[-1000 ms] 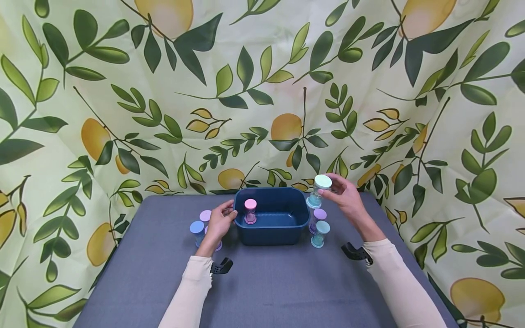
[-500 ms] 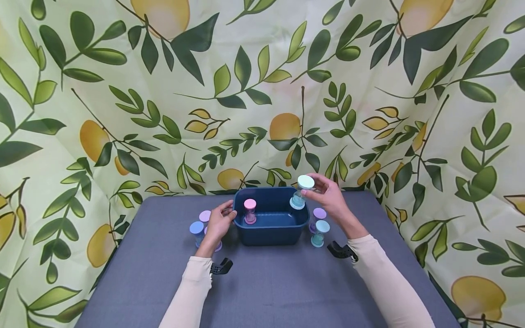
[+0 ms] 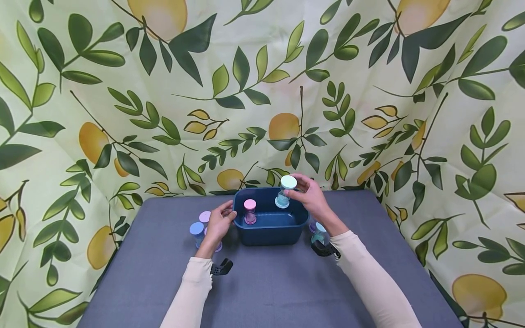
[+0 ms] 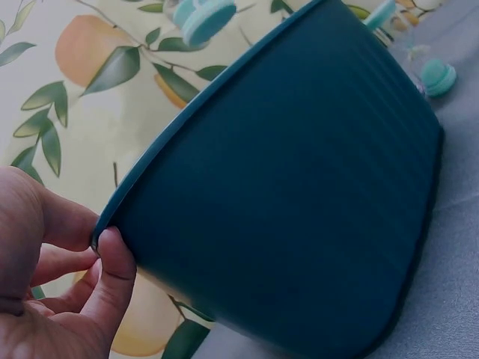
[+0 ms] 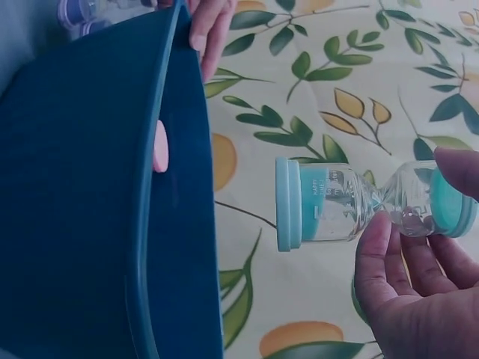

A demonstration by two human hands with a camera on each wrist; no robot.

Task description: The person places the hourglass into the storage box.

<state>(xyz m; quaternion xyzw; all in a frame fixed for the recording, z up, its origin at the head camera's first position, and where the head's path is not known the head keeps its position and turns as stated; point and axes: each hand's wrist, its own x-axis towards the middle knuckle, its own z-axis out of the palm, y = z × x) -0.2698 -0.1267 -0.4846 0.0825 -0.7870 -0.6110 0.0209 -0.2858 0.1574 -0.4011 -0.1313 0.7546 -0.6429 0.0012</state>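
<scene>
1. Your right hand (image 3: 312, 197) pinches a teal sand timer (image 3: 285, 191) by its upper end, holding it upright over the back right of the blue tub (image 3: 271, 233), above the rim.
2. Your left hand (image 3: 220, 223) curls thumb and fingers on the tub's left rim, steadying it on the bench (image 3: 262, 282).
3. Risk, as I judge it: the glass waist is narrow and your grip is light, so a slip could drop the timer hard onto the tub floor.
4. A pink sand timer (image 3: 249, 211) stands inside at the left; a careless release could topple it.
5. Your right forearm passes right over two timers (image 3: 319, 231) beside the tub; a low sweep could knock them.
</scene>
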